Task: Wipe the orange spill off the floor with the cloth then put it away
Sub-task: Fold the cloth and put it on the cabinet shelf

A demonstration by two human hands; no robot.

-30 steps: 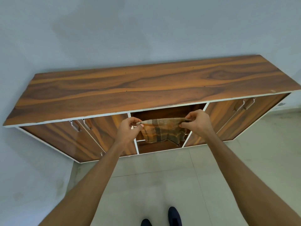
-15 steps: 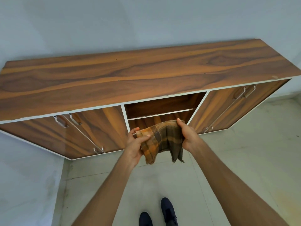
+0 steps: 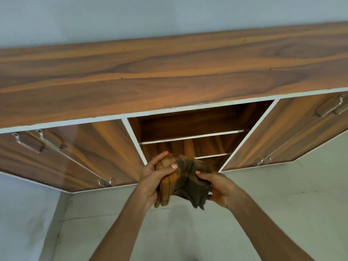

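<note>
Currently cloth [image 3: 188, 182] bunched at frame centre, held off floor: left hand [image 3: 150, 182] curled over top, right hand [image 3: 221, 191] pinching lower-right edge. Open cupboard shelves [image 3: 190, 136] directly beyond, upper centre; left hand nearer.

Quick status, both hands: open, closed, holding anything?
Left hand: holding the checked cloth, thumb over it.
Right hand: holding the same cloth's right side.
</note>
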